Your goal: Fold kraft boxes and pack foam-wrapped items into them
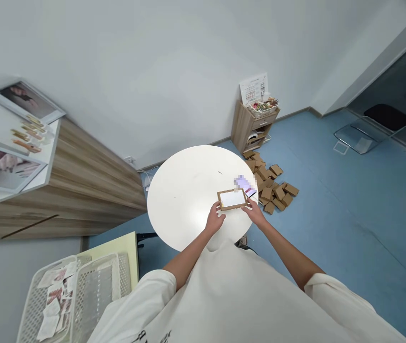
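A: How do the hands stand?

B: The left hand (215, 219) is half curled, fingertips at the near-left corner of a shallow brown box (234, 207), its thumb standing off. The right hand (255, 212) is partly closed round the opposite end. They have hold of the box between them.

A: Where is it, exactly?

B: At the right half of the round white bench (177, 209), white inside facing up. I can't tell whether it rests on the bench or is held just above it.

A: What could go wrong?

B: The grip looks light to me, only at the ends. If one hand eased off, that end could drop or twist; if both squeezed hard, the thin rim might bow.

A: Anything close by?

B: A phone (249, 190), partly blurred out, lies by the bench's right edge, just beyond the box. A push that way could knock it over the edge.

A: And farther out?

B: Brown cartons (278, 192) lie heaped on the floor (331, 205), right of the bench; a small cabinet (242, 127) stands behind them, past the bench's far right side. A careless step right could catch the cartons.
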Tool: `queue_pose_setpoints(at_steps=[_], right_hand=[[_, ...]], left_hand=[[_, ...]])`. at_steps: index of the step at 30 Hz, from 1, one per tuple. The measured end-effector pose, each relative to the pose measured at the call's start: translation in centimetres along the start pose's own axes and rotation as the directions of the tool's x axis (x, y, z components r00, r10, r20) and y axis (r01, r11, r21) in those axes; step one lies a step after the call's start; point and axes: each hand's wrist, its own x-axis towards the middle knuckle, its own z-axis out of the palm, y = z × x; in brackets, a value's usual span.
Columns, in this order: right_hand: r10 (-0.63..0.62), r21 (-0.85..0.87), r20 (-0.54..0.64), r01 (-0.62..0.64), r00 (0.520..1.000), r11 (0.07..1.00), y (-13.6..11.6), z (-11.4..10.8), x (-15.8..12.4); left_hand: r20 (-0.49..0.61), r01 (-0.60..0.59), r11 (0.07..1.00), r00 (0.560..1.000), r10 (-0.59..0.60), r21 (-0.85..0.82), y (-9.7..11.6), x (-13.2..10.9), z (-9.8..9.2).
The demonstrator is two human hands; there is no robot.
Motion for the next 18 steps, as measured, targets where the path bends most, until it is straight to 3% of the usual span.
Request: queue_pose_setpoints(at_steps=[6,12,18], right_hand=[[0.061,0.042,-0.098,-0.057,0.993,0.998,3.1,-9.1,2.4],[0.083,0.123,-0.103,-0.07,0.991,0.99,6.1,-16.4,6.0],[0.04,0.191,-0.168,-0.008,0.985,0.982,4.7,-22.0,10.5]], left_hand=[[0.076,-0.064,0.989,0.996,0.055,0.131,4.6,3.9,8.1],[0.109,-0.083,0.987,0.992,0.068,0.137,6.9,8.4,16.3],[0.144,-0.211,0.969,0.971,0.192,0.129,10.8,15.6,21.6]])
